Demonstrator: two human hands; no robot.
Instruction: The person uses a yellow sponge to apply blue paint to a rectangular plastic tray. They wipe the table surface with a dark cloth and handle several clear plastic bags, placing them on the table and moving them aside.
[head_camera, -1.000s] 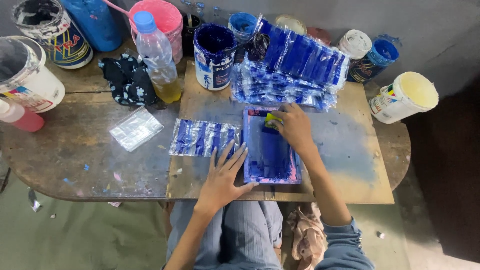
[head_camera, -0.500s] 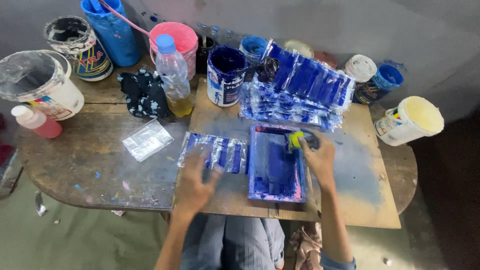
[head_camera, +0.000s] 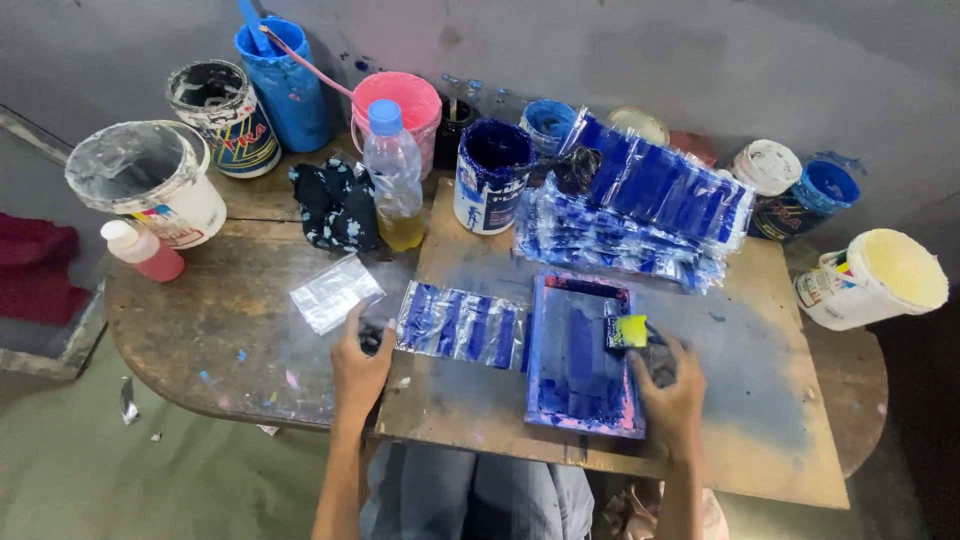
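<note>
The small blue printing frame (head_camera: 583, 352) lies flat on the wooden board (head_camera: 760, 400), near the board's front edge and about at its middle. Its inside is covered with blue ink, with some pink along the front rim. The right hand (head_camera: 668, 385) is at the frame's right side and holds a little yellow-green pad (head_camera: 627, 331), which rests on the frame's right rim; the fingers are closed around the pad, but how tight the grip is I cannot tell. Just beside the frame, on its left, lies a printed plastic sheet (head_camera: 462, 325) with blue stripes. The left hand (head_camera: 358, 368) is at the board's left edge, with its fingers bent and its fingertips touching the left end of this sheet; it is not closed around anything.

Behind the frame, toward the board's back right corner, a stack of printed blue sheets (head_camera: 640, 215) is spread out like a fan. At the board's back edge stands a dark blue ink can (head_camera: 490, 177). The board rests on a worn round table (head_camera: 200, 330). On the table, left of the board, lies a clear plastic packet (head_camera: 335, 292); behind it are a stained dark cloth (head_camera: 335, 205) and a plastic bottle (head_camera: 394, 180) with a blue cap and yellowish liquid. Along the table's back edge stand a pink bucket (head_camera: 400, 105) and a blue bucket (head_camera: 285, 80); at its left edge stand a white bucket (head_camera: 150, 185) and a small pink bottle (head_camera: 145, 250). At the right edge stands a white tub (head_camera: 875, 280) with pale yellow content.
</note>
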